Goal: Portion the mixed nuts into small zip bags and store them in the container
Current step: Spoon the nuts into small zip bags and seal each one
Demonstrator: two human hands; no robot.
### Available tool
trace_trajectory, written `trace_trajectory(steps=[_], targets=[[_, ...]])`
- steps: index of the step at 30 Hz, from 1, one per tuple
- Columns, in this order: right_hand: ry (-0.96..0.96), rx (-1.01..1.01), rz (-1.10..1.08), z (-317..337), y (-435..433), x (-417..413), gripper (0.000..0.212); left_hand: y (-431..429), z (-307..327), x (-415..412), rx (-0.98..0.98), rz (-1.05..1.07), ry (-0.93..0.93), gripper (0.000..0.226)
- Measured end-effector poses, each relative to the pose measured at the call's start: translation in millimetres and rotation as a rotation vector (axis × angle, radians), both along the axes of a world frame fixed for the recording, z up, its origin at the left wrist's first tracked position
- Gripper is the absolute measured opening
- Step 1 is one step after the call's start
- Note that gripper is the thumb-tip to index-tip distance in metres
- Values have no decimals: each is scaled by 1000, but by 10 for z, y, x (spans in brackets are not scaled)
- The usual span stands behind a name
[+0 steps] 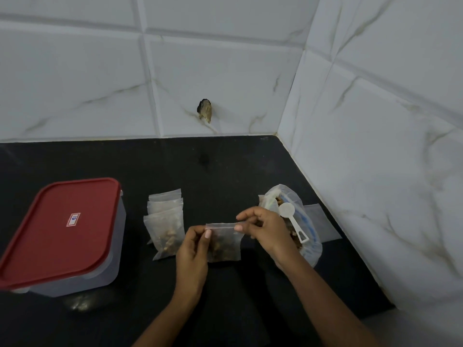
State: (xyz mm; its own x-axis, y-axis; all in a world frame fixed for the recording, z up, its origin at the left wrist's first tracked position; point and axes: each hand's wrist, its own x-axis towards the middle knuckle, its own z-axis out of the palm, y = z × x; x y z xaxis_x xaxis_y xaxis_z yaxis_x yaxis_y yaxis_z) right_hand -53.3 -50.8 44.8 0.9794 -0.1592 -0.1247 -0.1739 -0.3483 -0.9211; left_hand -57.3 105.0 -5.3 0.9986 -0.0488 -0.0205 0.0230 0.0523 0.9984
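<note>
Closest in, left grip [191, 249] and right grip [265, 229] each pinching an end of the zip strip on a small zip bag [224, 244], nuts in its lower half, held over the worktop [225, 171]. Left of that bag, a pile of filled bags [166, 229], farther left the container [117, 246], red lid [62, 229] on; right of it, the big nut bag [310, 249] with scoop [292, 216], then flat empty bags [325, 226]. Judged partway: several portions filled, this one likely being sealed, nuts left to portion, storing seemingly not yet begun.
</note>
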Motion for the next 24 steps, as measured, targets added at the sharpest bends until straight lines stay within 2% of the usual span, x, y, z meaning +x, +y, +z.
trace_trajectory(steps=[6, 10, 15, 19, 24], targets=[[79, 223, 5, -153, 228, -5, 4, 135, 14, -43, 31, 223, 46, 13], [116, 304, 39, -238, 404, -22, 10, 201, 36, -83, 77, 354, 52, 11], [104, 347, 54, -357, 667, 16, 7, 301, -21, -73, 201, 522, -4, 7], [100, 339, 26, -447, 810, 97, 3, 354, -76, 24, 302, 573, 14, 9], [68, 265, -4, -539, 912, 191, 4, 421, -235, 151, 385, 586, -12, 27]])
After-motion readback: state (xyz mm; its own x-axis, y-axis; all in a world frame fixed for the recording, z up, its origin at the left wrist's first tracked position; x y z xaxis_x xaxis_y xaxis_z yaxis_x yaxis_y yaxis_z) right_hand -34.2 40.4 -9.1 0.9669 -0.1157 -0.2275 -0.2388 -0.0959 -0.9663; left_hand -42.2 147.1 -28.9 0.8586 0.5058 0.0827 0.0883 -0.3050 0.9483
